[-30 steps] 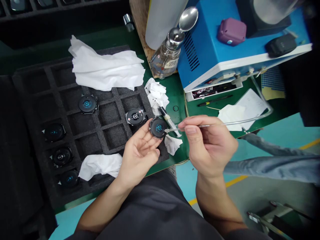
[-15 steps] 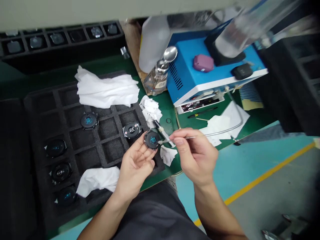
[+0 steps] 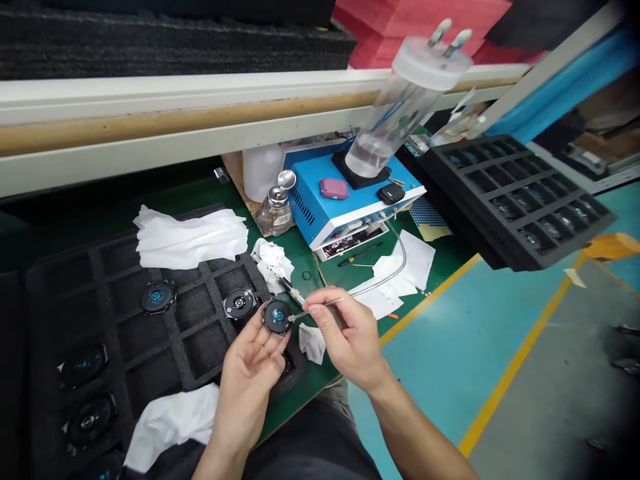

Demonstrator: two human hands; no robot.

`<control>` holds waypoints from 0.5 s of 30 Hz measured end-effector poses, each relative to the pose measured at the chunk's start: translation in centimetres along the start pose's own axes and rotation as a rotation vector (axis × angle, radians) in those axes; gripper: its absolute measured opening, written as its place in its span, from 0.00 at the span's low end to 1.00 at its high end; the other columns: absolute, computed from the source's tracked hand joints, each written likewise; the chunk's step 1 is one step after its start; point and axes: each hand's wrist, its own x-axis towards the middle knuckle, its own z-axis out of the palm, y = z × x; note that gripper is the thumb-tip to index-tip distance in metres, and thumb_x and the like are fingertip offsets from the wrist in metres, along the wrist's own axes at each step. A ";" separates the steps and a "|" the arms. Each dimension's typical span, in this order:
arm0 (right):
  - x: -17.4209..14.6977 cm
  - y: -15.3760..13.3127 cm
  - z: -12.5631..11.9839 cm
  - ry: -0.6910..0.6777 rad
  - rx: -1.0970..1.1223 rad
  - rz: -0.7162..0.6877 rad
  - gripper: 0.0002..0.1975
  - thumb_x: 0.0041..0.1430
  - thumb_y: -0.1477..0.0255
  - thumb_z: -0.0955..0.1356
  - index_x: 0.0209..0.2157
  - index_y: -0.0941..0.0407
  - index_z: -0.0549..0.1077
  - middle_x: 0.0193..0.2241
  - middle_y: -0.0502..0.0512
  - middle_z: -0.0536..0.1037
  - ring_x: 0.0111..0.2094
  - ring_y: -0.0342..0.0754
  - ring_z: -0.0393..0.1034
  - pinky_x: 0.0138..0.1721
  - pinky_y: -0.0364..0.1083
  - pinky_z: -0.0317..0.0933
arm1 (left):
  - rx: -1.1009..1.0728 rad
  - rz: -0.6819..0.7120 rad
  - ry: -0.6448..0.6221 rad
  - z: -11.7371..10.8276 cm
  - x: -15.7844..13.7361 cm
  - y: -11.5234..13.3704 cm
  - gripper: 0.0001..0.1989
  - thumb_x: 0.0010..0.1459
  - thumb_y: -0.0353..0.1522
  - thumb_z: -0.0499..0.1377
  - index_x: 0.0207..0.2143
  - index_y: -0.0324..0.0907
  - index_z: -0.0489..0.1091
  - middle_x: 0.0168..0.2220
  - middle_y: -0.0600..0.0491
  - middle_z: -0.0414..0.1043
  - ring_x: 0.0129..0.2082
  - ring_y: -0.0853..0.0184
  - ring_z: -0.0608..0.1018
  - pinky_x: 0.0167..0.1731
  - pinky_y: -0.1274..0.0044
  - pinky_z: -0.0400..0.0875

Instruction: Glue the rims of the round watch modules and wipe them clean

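A round black watch body point(image 3: 275, 313) with a blue glow on its face rests on the fingers of my left hand point(image 3: 250, 370), its edge pinched near the fingertips. In my right hand point(image 3: 347, 333), between thumb and fingers, is a thin pen-like tool point(image 3: 316, 307) with a small pale tip at the watch's right edge. A clear tube point(image 3: 404, 257) runs from behind that hand to the blue machine point(image 3: 320, 207). Another watch body point(image 3: 240, 303) sits just left in the black foam tray point(image 3: 177, 347). Beneath my hands lies a syringe-like tube point(image 3: 293, 291).
More watch bodies point(image 3: 157, 295) sit in the tray, with white cloths point(image 3: 193, 237) over parts of it. Crumpled tissue point(image 3: 273, 263) and a glass bottle point(image 3: 274, 212) are nearby. A clear cylinder point(image 3: 373, 147) stands on the machine. Stacked foam trays point(image 3: 525, 193) rise at right; a shelf edge crosses above.
The view has tilted up, showing the shelf and more of the trays at right. Both hands keep their holds, with the tool tip still at the watch's edge.
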 end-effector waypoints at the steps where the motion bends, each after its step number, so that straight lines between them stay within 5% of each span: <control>1: 0.0 0.0 0.0 0.000 0.003 0.001 0.05 0.68 0.73 0.67 0.40 0.53 0.76 0.35 0.53 0.83 0.36 0.46 0.80 0.37 0.45 0.73 | -0.002 0.001 -0.005 0.0 0.0 -0.1 0.36 0.57 0.31 0.70 0.66 0.48 0.67 0.66 0.42 0.70 0.68 0.50 0.69 0.70 0.59 0.60; 15: 0.1 0.0 -0.1 0.005 -0.019 -0.017 0.05 0.67 0.74 0.67 0.39 0.54 0.76 0.34 0.53 0.83 0.35 0.45 0.80 0.34 0.44 0.72 | 0.012 0.023 -0.015 -0.5 0.2 -0.7 0.34 0.57 0.31 0.70 0.65 0.47 0.68 0.66 0.42 0.70 0.68 0.49 0.69 0.69 0.56 0.61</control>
